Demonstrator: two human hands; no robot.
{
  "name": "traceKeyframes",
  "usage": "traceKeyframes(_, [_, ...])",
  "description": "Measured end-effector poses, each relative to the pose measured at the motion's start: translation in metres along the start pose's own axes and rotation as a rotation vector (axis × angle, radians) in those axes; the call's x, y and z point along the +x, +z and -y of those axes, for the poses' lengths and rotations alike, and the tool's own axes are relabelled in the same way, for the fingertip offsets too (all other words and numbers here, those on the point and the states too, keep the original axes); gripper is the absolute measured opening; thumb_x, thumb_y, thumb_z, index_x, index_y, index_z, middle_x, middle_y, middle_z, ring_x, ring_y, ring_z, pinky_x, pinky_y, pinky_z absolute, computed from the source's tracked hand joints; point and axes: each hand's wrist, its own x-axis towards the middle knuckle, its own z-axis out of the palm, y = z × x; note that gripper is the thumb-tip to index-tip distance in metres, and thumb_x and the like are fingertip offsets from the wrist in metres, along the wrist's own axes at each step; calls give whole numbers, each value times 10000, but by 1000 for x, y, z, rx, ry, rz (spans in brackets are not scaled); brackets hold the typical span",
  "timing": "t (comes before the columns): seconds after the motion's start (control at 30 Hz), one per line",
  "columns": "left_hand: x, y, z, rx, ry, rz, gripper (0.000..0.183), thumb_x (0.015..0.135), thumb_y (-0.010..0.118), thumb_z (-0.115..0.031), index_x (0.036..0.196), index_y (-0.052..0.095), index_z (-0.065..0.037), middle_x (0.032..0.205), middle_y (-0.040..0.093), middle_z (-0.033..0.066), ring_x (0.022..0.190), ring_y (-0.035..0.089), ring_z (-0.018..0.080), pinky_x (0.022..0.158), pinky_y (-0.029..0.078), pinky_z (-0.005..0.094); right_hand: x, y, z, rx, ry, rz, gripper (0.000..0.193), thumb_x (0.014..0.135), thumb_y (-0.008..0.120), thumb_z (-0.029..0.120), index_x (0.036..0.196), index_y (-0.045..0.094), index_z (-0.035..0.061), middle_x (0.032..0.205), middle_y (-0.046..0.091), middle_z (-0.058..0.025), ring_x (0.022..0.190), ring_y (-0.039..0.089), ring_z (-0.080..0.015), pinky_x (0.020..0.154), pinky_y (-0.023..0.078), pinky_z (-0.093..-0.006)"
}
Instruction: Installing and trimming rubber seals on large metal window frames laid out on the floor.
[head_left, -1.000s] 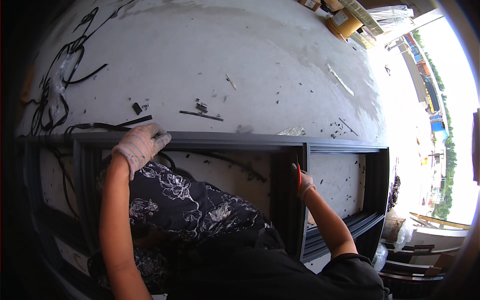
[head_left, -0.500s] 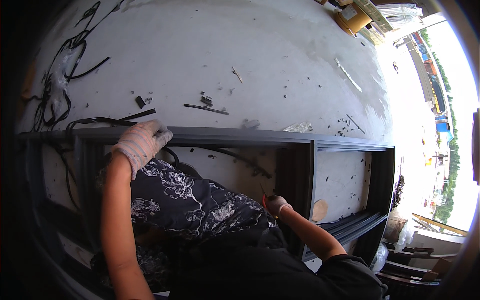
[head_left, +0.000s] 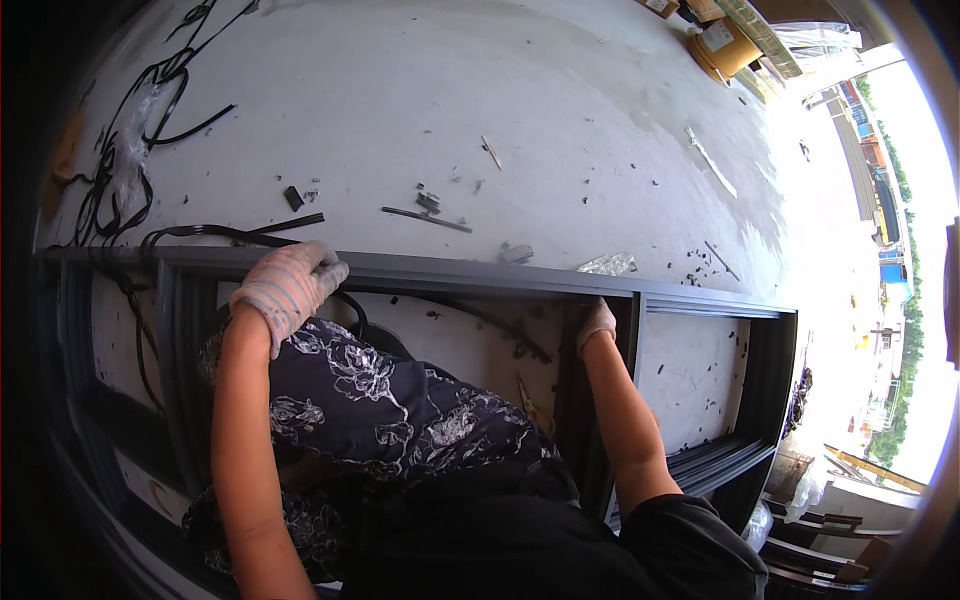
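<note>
My left hand (head_left: 290, 288), in a striped knit glove, lies over the far rail of a large dark grey metal frame (head_left: 470, 279), fingers closed over its edge. My right hand (head_left: 598, 324), also gloved, touches the inside of the same rail by an upright crossbar. Its fingers are drawn together, and whatever is between them is hidden. Inside the middle opening, a pointed hand tool (head_left: 527, 398) lies beside my floral trousers (head_left: 400, 400), which partly hide it; its exact kind is unclear.
Black rubber strips (head_left: 170, 90) lie tangled on the floor at left. Dark offcuts (head_left: 428, 204) and a crumpled clear plastic piece (head_left: 607, 264) lie beyond the frame. A yellow bucket (head_left: 724, 52) stands at far right. More dark profiles (head_left: 810, 545) are stacked at lower right.
My right hand has let go of the red-handled tool and moved up and right to the far rail. My left hand stays on the rail. The view has shifted slightly.
</note>
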Motion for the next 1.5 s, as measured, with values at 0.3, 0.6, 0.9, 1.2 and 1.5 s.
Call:
traceKeyframes(0.3, [3,5,9,-12,-37,12,402,881,526,-403,1069,613,-59,1018,636,147,981,588,309,867,454,374,15,8,-5,1164,446,-118,429,905,516,271,1301,464,117,1181,602,51,1020,584,-83,893,420,-206])
traceKeyframes(0.6, [-4,1,12,-17,-55,0,413,884,517,-410,1070,608,-52,1032,626,153,1005,575,319,886,445,379,-4,-28,-3,646,527,153,421,831,617,184,1230,490,146,1252,555,-13,1085,585,-169,828,518,-290])
traceKeyframes(0.9, [-11,5,25,-31,-53,-36,399,885,518,-396,1070,609,-53,1031,625,150,1005,574,317,878,442,382,-75,-202,34,-329,-467,-650,555,890,401,234,1424,290,130,1467,310,-52,1343,292,-191,1091,218,-361])
traceKeyframes(1.2, [-11,6,23,-51,-77,-43,334,876,538,-353,1002,618,-54,952,635,141,927,593,307,821,458,376,-4,-120,105,-523,-433,-460,571,845,498,112,1392,336,112,1414,356,-94,1312,317,-281,1096,206,-432])
traceKeyframes(1.5, [-8,6,17,-72,-18,-114,264,863,574,-305,938,625,-57,894,642,131,840,607,298,753,476,361,8,-96,134,-1617,144,-607,569,844,587,244,1336,361,69,1398,356,-123,1311,281,-297,1086,219,-398])
